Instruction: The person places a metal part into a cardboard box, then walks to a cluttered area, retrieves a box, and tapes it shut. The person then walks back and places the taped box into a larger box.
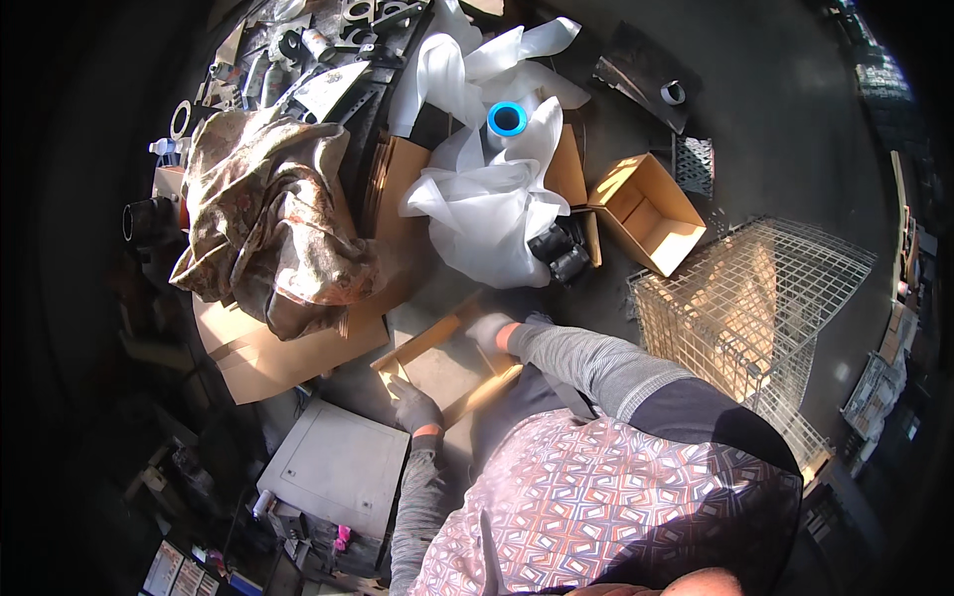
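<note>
Low in front of my body is a shallow cardboard box, its top facing up. My left hand, in a dark grey glove, grips its near left side, with the fingers bent over the wall. At the far right corner my right hand, also gloved, is closed on the box edge; motion smears its fingers a little. Beyond the box, white foam sheeting spills over cardboard, and a roll with a blue ring end stands in it. Black cylindrical parts lie beside the sheeting.
A crumpled patterned cloth covers cardboard on the left. Metal parts crowd the table behind it. To the right are an open cardboard box and a wire mesh cage. A grey cabinet stands at the near left.
</note>
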The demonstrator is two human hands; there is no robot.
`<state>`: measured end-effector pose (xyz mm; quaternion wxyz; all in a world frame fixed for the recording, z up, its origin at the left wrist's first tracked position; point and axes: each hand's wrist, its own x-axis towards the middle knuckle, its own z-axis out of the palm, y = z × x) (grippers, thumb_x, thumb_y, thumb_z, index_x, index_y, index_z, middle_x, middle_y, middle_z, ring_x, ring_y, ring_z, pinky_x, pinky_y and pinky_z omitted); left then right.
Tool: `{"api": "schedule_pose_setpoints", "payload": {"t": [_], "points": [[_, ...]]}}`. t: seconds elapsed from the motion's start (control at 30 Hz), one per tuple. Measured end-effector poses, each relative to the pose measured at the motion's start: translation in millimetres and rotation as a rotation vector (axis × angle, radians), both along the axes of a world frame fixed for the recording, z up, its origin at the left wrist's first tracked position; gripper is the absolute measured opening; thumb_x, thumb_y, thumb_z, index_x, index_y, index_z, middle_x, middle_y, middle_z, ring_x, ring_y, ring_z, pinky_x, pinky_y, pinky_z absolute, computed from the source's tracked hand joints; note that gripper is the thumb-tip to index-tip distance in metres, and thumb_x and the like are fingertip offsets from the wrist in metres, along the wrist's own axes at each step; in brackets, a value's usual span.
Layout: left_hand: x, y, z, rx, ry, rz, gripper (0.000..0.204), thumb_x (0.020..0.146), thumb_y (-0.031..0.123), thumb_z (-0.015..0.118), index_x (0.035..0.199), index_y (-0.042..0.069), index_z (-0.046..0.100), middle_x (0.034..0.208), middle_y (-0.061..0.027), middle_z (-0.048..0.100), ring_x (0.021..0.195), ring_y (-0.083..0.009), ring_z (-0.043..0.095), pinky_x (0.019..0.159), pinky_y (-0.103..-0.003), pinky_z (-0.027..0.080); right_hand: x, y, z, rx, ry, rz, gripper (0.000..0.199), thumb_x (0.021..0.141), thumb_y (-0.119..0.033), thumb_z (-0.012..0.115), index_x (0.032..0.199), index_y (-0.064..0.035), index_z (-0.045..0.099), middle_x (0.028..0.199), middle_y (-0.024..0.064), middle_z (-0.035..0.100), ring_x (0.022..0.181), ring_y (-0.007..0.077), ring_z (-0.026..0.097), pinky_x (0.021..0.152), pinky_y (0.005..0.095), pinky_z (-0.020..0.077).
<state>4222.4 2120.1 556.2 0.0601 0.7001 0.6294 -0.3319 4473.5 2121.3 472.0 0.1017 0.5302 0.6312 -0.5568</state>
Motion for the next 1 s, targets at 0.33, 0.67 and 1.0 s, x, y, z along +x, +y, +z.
{"api": "schedule_pose_setpoints", "payload": {"t": [0.33, 0.67, 1.0], "points": [[-36, 19, -107, 0.258, -0.117, -0.112, 0.063, 0.092, 0.009, 0.055, 0.154, 0.004, 0.041, 0.144, -0.0173, 0.055, 0.119, -0.0289, 0.063, 0.075, -0.039, 0.06, -13, -60, -38, 0.131, -0.094, 0.024, 0.023, 0.091, -0.029, 0.071, 0.11, -0.0162, 0.073, 0.112, 0.011, 0.075, 0.106, 0.0308, 0.072, 0.092, 0.0452, 0.0561], [-86, -57, -361, 0.243, -0.358, 0.224, 0.065, 0.101, 0.015, 0.049, 0.161, 0.002, 0.029, 0.16, -0.0229, 0.04, 0.143, -0.0363, 0.046, 0.112, -0.051, 0.042, -89, -112, -272, 0.347, -0.235, 0.3, 0.031, 0.092, -0.039, 0.067, 0.115, -0.0177, 0.07, 0.109, 0.0128, 0.076, 0.101, 0.0335, 0.073, 0.083, 0.0509, 0.0565], [-98, -104, -428, 0.253, -0.663, 0.386, 0.096, 0.089, 0.055, 0.07, 0.159, 0.0, 0.032, 0.166, -0.0224, 0.03, 0.155, -0.0409, 0.026, 0.122, -0.055, 0.026, -154, -119, -375, 0.19, -0.224, 0.366, 0.039, 0.091, -0.035, 0.072, 0.121, -0.0116, 0.066, 0.114, 0.0175, 0.073, 0.104, 0.0401, 0.069, 0.087, 0.0522, 0.0555]]}}
